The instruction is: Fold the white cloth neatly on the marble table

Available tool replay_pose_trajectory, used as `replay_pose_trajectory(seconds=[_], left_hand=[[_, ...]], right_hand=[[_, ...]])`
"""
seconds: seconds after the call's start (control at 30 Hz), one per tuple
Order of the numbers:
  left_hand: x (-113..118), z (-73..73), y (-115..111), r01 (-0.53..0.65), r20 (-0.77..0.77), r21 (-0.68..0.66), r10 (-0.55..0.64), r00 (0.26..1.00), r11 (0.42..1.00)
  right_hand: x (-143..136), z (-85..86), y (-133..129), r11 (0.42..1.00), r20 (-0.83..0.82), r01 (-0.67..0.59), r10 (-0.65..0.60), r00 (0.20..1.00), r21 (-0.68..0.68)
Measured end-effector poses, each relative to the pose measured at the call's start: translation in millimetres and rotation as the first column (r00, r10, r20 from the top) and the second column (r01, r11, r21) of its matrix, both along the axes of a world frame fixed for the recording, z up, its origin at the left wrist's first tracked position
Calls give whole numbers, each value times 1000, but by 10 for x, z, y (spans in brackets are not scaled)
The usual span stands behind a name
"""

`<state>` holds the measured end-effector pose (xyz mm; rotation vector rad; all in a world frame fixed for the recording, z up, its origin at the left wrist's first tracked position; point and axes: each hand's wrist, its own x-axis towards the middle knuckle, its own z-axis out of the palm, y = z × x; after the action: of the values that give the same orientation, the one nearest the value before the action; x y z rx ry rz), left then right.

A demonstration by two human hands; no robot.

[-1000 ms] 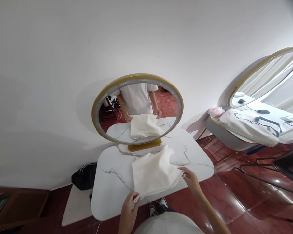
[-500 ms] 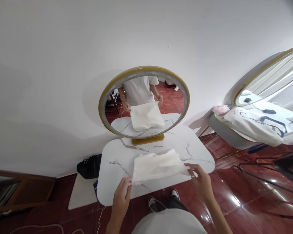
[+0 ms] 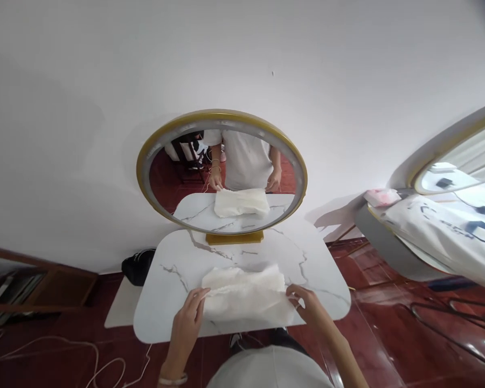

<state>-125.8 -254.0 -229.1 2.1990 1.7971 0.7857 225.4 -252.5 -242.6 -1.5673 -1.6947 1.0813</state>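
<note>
A white cloth (image 3: 246,302) lies over the front part of a white marbled table (image 3: 161,291), with a fold running across it. At its left end, the fingertips of my left hand (image 3: 189,315) pinch the folded edge. My right hand (image 3: 307,304), with a ring on one finger, pinches the right end of the same edge. Below the fold the cloth hangs toward the table's front edge. Behind the cloth a round gold-framed mirror (image 3: 226,178) stands on a gold base and reflects both hands and the cloth.
On the right, a second table holds a white bag (image 3: 444,231) and a pink-and-white packet (image 3: 382,197) beside another gold-framed mirror (image 3: 469,156). A black bag (image 3: 138,267) sits left of the table. White cables (image 3: 95,350) and a wooden shelf (image 3: 36,307) are at the lower left.
The cloth's held edge has moved away from my body, and its near part is now folded over. Both hands have moved forward and closer together. The view has shifted slightly.
</note>
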Motion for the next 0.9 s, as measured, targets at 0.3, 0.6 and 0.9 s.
replay_pose_trajectory(seconds=[0.3, 0.6, 0.9], left_hand=[[285, 59, -244, -192, -134, -88, 179, 975, 977], [217, 79, -355, -237, -183, -127, 212, 960, 963], [80, 38, -317, -194, -129, -213, 169, 977, 958]], right_hand=[[165, -210, 283, 943, -48, -326, 324, 945, -66], [-10, -473, 223, 947, -50, -290, 286, 957, -138], [193, -184, 229, 990, -31, -87, 84, 996, -109]])
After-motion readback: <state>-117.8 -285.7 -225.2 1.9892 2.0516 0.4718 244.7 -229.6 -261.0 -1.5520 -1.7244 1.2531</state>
